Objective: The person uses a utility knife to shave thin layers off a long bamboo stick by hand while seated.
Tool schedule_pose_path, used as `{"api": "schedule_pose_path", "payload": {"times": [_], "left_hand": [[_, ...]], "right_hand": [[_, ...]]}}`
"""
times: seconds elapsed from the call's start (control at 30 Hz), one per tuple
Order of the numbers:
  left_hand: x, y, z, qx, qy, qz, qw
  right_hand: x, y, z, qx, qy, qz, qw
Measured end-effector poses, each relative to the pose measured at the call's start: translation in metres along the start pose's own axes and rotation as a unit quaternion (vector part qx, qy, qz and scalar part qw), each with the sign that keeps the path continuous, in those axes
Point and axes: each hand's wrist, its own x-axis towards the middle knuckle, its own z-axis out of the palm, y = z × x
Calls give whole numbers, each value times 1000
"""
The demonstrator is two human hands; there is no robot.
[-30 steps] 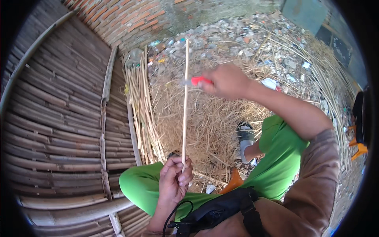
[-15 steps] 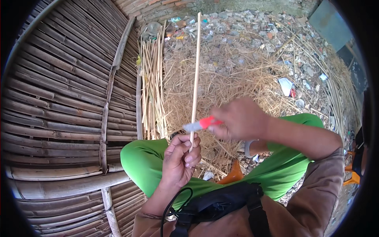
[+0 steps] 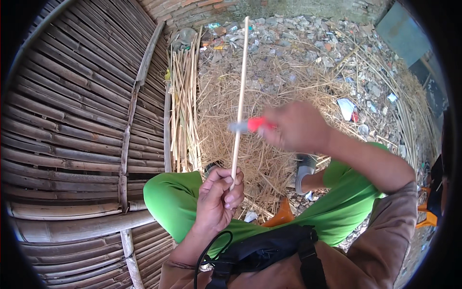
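Note:
My left hand (image 3: 219,200) is closed around the lower end of a long, pale bamboo stick (image 3: 243,77), which stands nearly upright with its top leaning slightly right. In my right hand (image 3: 298,127) is a knife (image 3: 255,125) with a red handle and a grey blade. The blade lies across the stick, some way above my left fingers. Both the right hand and the knife are a little blurred. Below the stick, pale shavings (image 3: 269,164) lie thick on the ground between my legs.
A slatted bamboo platform (image 3: 72,144) fills the left side. Beside it lies a bundle of thin bamboo strips (image 3: 185,106). Rubble and litter (image 3: 298,43) cover the ground up to a brick wall (image 3: 192,12). More long strips (image 3: 385,91) lie at the right. An orange plastic piece (image 3: 281,214) shows under me.
The knife and my right hand have moved up along the stick, away from my left hand. The stick's top has shifted slightly right; my left hand has stayed nearly in place.

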Motion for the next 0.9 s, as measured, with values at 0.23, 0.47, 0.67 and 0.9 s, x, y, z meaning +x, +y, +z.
{"api": "schedule_pose_path", "payload": {"times": [0.23,0.47,0.67,0.9], "left_hand": [[1,-3,-6,13,3,-15,1000],[-1,-5,-2,25,4,-1,1000],[-1,-7,-4,21,-19,21,999],[-3,-3,-9,40,-36,39,998]], "right_hand": [[8,23,1,-38,41,0,998],[-16,-9,10,48,-60,-74,994],[-13,-17,1,23,3,-32,999],[0,-5,1,8,43,-30,999]]}}
